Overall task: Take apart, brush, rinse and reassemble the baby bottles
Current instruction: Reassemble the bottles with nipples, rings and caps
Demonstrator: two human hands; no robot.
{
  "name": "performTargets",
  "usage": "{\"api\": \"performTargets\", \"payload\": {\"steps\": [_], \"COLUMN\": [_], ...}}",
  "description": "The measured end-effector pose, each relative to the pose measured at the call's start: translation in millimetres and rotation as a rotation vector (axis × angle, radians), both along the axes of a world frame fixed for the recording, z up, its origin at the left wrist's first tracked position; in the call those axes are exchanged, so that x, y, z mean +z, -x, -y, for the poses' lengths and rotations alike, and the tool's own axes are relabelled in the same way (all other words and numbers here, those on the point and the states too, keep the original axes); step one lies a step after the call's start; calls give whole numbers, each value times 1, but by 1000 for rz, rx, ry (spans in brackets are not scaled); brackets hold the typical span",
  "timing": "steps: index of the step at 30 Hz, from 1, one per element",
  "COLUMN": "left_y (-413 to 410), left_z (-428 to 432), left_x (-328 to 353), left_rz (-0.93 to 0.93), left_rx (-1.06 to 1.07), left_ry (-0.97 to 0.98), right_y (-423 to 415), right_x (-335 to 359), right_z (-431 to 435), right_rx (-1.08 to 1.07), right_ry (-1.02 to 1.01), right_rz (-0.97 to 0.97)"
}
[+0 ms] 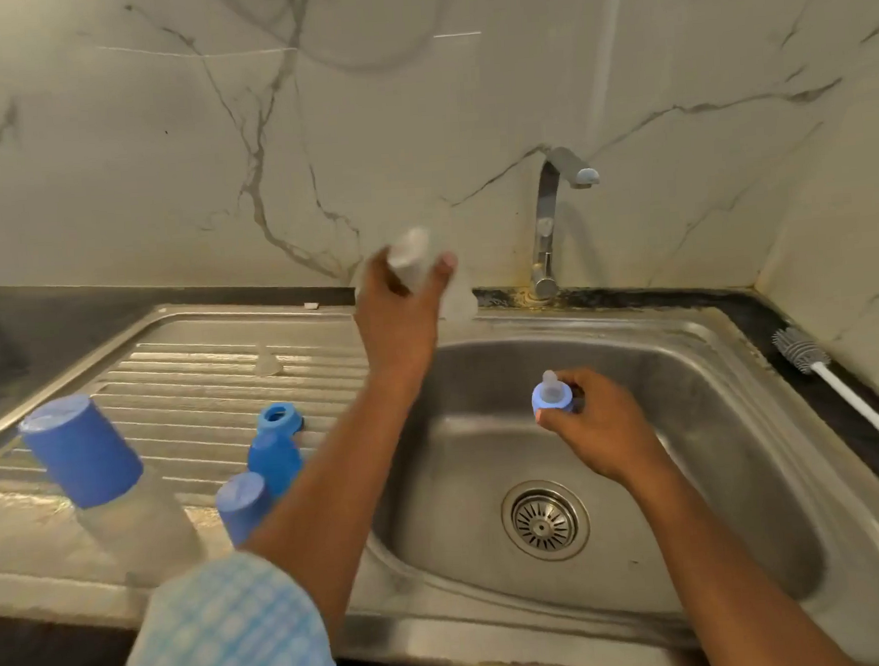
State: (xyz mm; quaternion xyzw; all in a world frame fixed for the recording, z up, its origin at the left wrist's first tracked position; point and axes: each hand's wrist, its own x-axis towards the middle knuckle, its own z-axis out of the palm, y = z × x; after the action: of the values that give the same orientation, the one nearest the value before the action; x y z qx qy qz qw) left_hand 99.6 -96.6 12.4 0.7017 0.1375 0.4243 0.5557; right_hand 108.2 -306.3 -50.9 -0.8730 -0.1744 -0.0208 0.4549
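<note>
My left hand point(399, 304) grips a clear bottle body point(411, 256), raised and blurred above the sink's back rim. Over the sink basin point(690, 420), my right hand point(594, 421) pinches a blue collar with its clear teat point(552, 395) pointing up. On the draining board point(183, 379) stand a large capped bottle point(87, 452) with a blue cap, a smaller blue-capped bottle point(242, 504), another blue bottle part point(275, 461), a blue ring point(279, 418) and a loose clear teat point(268, 363). Another clear piece point(459, 306) sits blurred on the rim behind my left hand.
A steel tap point(549, 223) rises behind the basin, its spout turned right with no water running. A white-handled bottle brush point(837, 396) lies on the dark counter at the right. The drain strainer point(545, 520) sits in the basin floor. A marble wall backs the sink.
</note>
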Motion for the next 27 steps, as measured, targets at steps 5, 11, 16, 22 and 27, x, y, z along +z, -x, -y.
{"api": "performTargets", "payload": {"steps": [5,11,16,22,27], "left_y": [18,15,30,22,24], "left_z": [31,36,49,38,51], "left_x": [-69,-75,-38,-80,-71], "left_rz": [-203,-238,148,-614,-400], "left_rx": [-181,-160,-27,-198,-207], "left_ry": [-26,-85,-164,-585,-594], "right_y": [-6,-12,10,-9,-15], "right_x": [-2,-6,42,-3,6], "right_z": [4,9,5,22,24], "right_rx": [-70,-94,-284,-347,-445], "right_ry": [2,90,-250,233,50], "right_rz": [-16,-129,424,-61,223]}}
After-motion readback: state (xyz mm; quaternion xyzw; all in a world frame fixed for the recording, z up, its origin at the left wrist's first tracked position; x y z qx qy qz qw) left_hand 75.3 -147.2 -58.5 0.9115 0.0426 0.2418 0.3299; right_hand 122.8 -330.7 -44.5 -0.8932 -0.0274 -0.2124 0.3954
